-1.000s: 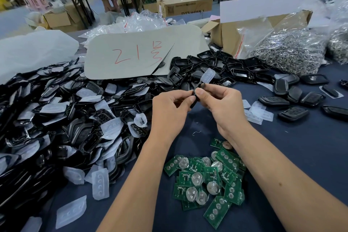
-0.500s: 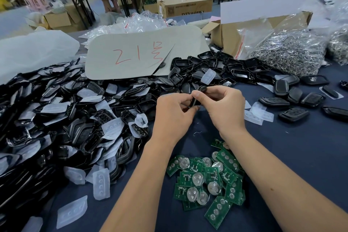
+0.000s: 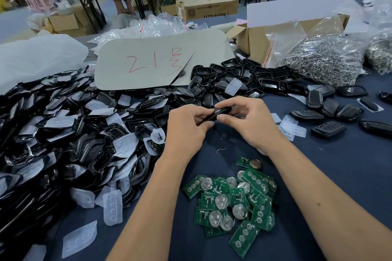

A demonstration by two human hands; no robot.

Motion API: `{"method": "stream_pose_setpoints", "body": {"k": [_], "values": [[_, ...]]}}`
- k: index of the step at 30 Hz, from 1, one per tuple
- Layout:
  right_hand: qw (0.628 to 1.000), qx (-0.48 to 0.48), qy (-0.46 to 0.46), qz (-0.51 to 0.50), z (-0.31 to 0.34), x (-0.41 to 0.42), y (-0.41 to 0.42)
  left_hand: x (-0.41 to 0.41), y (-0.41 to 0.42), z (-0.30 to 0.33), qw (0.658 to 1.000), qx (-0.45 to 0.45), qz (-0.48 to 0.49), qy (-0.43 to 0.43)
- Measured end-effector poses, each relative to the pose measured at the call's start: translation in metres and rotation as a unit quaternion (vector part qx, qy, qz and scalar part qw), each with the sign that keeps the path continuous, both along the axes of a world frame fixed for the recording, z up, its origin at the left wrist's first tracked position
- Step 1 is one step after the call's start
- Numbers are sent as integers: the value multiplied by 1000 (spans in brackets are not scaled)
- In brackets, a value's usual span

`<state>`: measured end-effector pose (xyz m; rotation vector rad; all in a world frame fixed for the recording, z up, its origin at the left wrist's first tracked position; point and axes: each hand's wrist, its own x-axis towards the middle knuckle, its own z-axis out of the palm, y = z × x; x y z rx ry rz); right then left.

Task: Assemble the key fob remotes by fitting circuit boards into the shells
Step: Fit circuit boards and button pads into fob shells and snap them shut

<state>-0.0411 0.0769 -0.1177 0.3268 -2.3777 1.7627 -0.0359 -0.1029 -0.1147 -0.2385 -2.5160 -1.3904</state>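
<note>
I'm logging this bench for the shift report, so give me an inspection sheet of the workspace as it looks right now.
Surface: dark blue cloth-covered table, crowded along its left and far sides.
Job's things: green circuit boards heaped loose near the person; black shell pile at left; a black fob shell held between both hands.
Clutter: translucent button pads scattered about; grey card marked in red; bag of metal rings; closed fobs at right.
Grippers: left hand and right hand both pinch the shell.
Cables: nothing seen.
Surroundings: cardboard boxes and folding tables behind.
</note>
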Motion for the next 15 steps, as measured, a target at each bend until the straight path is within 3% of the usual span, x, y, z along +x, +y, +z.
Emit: {"method": "stream_pose_setpoints", "body": {"k": [5,15], "values": [[998,-57,-18,8,-1,1,1,1,-5,3,998,55,19,-10],[996,-77,-27,35,-1,0,2,-2,-12,3,998,63,-12,-11]]}}
